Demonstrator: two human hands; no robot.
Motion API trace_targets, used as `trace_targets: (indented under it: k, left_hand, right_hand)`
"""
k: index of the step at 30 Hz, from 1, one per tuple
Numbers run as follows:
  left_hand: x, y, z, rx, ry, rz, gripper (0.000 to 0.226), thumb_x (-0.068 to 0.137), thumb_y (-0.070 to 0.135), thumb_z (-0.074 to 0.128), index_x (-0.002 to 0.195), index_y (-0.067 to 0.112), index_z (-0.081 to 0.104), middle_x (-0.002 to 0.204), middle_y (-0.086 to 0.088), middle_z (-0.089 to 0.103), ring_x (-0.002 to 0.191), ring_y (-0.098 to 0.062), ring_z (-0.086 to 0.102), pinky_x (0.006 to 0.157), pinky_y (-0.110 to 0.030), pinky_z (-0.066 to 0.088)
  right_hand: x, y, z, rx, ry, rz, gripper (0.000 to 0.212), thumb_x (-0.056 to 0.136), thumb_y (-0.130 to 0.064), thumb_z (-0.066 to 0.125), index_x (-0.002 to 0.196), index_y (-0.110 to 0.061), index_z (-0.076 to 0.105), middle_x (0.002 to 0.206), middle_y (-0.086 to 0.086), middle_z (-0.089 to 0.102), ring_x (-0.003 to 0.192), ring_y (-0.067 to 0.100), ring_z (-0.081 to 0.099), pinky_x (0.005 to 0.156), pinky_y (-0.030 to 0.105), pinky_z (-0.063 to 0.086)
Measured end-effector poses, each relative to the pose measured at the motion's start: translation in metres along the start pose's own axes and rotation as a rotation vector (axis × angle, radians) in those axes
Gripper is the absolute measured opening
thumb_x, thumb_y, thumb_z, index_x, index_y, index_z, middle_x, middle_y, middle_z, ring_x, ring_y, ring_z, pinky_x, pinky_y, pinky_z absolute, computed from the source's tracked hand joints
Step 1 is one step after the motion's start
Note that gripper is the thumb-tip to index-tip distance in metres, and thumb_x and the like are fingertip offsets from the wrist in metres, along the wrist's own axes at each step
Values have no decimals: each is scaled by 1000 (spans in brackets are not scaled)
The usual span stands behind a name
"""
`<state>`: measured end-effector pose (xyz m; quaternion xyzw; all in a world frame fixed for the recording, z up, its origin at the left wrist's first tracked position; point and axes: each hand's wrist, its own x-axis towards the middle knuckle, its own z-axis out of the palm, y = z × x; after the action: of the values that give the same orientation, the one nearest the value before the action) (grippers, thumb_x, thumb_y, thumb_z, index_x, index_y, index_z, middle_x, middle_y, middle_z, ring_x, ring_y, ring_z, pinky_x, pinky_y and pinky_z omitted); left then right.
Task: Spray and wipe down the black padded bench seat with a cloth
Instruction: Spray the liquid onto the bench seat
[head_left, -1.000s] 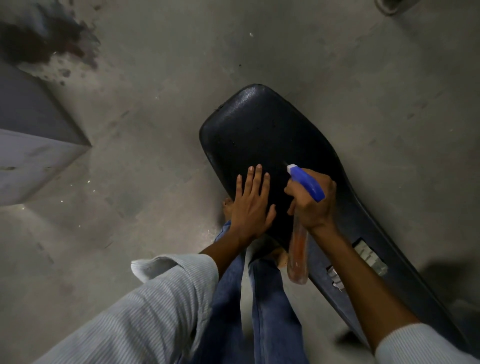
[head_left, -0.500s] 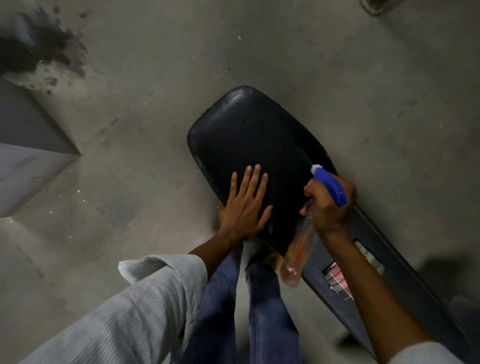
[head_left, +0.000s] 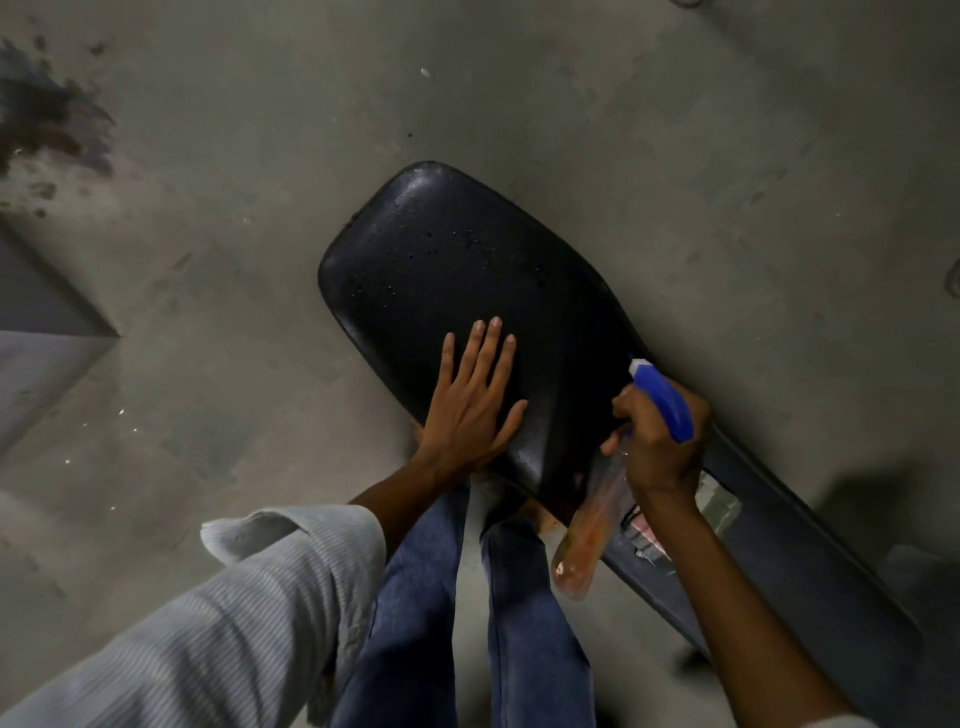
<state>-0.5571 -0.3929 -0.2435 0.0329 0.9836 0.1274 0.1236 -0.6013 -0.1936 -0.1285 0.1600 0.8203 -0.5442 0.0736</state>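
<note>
The black padded bench seat (head_left: 447, 260) fills the middle of the view, its wide end pointing up-left, with small droplets scattered over the far part. My left hand (head_left: 475, 402) lies flat on its near edge, fingers spread, holding nothing. My right hand (head_left: 657, 447) grips a spray bottle (head_left: 662, 397) with a blue trigger head and a clear body of orange liquid hanging down. The nozzle points up-left over the seat's right edge. No cloth is in view.
The seat narrows into a long dark bench part (head_left: 810, 566) running to the lower right, with a torn label patch (head_left: 719, 506). My blue-jeaned legs (head_left: 519, 613) stand at the near edge. Bare concrete floor (head_left: 234, 260) surrounds it; a grey block (head_left: 36, 358) sits left, beside a dark stain (head_left: 47, 119).
My right hand has carried the spray bottle rightward, from over the seat's middle to its right edge. More droplets show on the seat. The left hand stays flat on the near edge.
</note>
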Motion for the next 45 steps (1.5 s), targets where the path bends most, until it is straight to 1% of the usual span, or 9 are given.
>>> trace_targets:
  k: [3,6,12,18,21,25,31,41,45]
  left_hand:
    - [1,7,2,8,-11,7,82,107,60,30,169,11,10,178,-16,-2,166,-33,-3,132,-61,7]
    - [0,9,5,11,-5,-20,82,107,60,30,170,12,9,178,-15,-2,166,-32,-4,133,-59,5]
    - [-7,7,7,-1,58,-99,84,107,61,35,169,10,10,178,-16,-1,166,-31,-2,134,-58,3]
    - [-32,19,29,-10,132,-170,81,107,56,39,169,10,14,178,-16,3,166,-31,0,134,-55,4]
    - [-35,27,39,-43,169,-210,79,107,55,36,169,11,14,178,-14,2,166,-30,-1,134,-54,2]
    - [-33,31,43,-55,160,-231,81,107,57,35,170,12,10,178,-14,-1,166,-29,-4,134,-56,0]
    - [-43,35,37,-68,117,-225,86,106,57,45,169,10,10,178,-14,0,166,-30,-4,134,-55,5]
    - [-84,70,53,-81,122,-90,77,107,48,51,167,9,22,177,-16,12,166,-30,4,135,-48,-2]
    - [-89,70,52,-83,121,-102,73,109,48,45,168,11,22,177,-15,13,166,-30,7,133,-56,14]
  right_hand:
    - [2,7,-12,12,69,32,35,82,-29,62,66,2,62,57,25,58,48,41,58,52,52,51]
    - [-5,13,-23,18,50,60,25,86,-23,62,66,-7,65,56,18,59,45,26,58,55,41,52]
    - [-28,30,-31,-35,-141,25,23,84,-21,64,67,-6,61,57,16,57,47,41,57,48,58,52]
    - [-27,33,-13,3,-211,-32,22,84,-14,63,67,-1,59,57,17,57,47,43,56,47,44,48]
    - [-23,30,6,40,-251,-69,19,84,-10,63,66,-9,59,57,6,58,44,27,57,45,29,47]
    - [-29,22,24,61,-386,-156,27,89,-9,65,63,-12,60,57,5,58,46,30,56,48,35,46]
    - [-47,17,15,24,-517,-223,26,88,-20,65,64,-23,56,62,-3,55,52,7,50,53,23,43]
    - [-56,42,-17,-21,-547,-229,22,88,-36,57,71,-21,59,62,1,56,53,14,53,55,20,47]
    - [-52,46,-32,-34,-491,-186,24,85,-37,58,68,-20,58,59,-1,54,50,10,50,52,22,45]
